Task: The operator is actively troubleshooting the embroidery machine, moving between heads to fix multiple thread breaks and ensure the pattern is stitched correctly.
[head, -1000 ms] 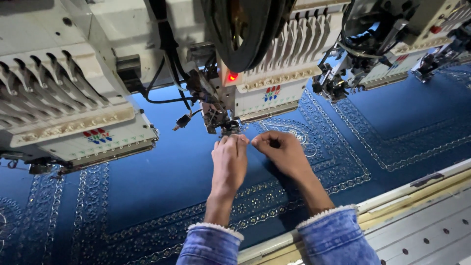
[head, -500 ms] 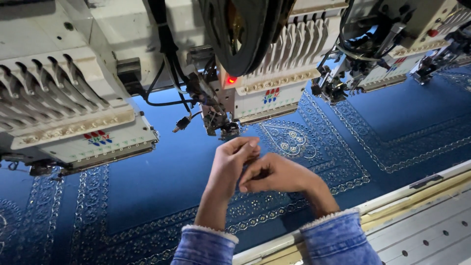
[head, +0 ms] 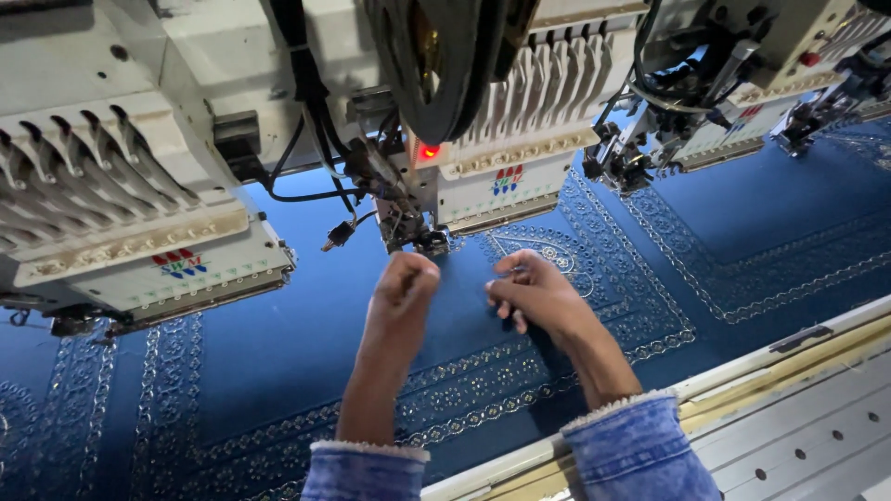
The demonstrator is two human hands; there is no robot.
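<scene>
Below the middle embroidery head (head: 483, 176), with its small red light (head: 429, 151) lit, we see both hands raised just above the blue fabric (head: 278, 362). Our left hand (head: 401, 283) is curled into a loose fist close under the needle area (head: 413, 237). Our right hand (head: 529, 292) sits just beside it, fingers pinched together; whether a thread runs between them we cannot tell. Silver patterned borders (head: 594, 278) cross the cloth, and denim cuffs (head: 631, 445) cover both wrists beside the pale frame rail (head: 798, 348).
</scene>
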